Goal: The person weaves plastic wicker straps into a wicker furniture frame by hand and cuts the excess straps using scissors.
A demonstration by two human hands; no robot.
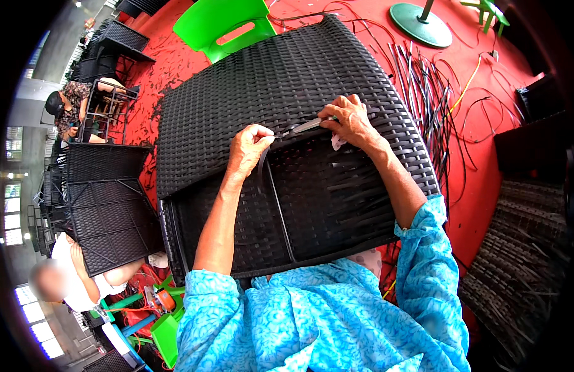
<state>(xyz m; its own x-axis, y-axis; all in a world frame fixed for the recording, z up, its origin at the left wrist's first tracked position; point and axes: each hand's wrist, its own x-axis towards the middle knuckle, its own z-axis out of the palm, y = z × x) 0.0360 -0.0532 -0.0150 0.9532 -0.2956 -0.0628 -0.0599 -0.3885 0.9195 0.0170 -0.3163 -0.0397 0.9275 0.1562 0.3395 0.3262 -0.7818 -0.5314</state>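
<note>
Black weave (256, 80) fills the space before you, its near edge bent over a darker recess that reaches back toward your lap. Work sits at that edge, close to the middle, between your two hands.

Left hand (245, 152): thumb and fingertips pinched on a thin dark strip (262, 164), its tail hanging into the recess. Right hand (350, 123): fingers wrapped round a slim silver tool (307, 126), tip aimed left, close to the left fingertips. Whether the tip touches the strip, cannot tell; nor whether the tool has one blade or two.

For good work here, as I judge it: pinch close to the edge, so the strip stays taut and cannot twist. Keep the tool low and nearly flat to the weave; a steep tip could nick a sound strand. Left fingertips lie in the tool's line, so press lightly and keep them aside.

Metal bar (278, 214) runs down the recess near the hanging tail; mind a snag there. Loose ends (358, 177) fan out below your right forearm; a sleeve (423, 248) could catch on them.
</note>
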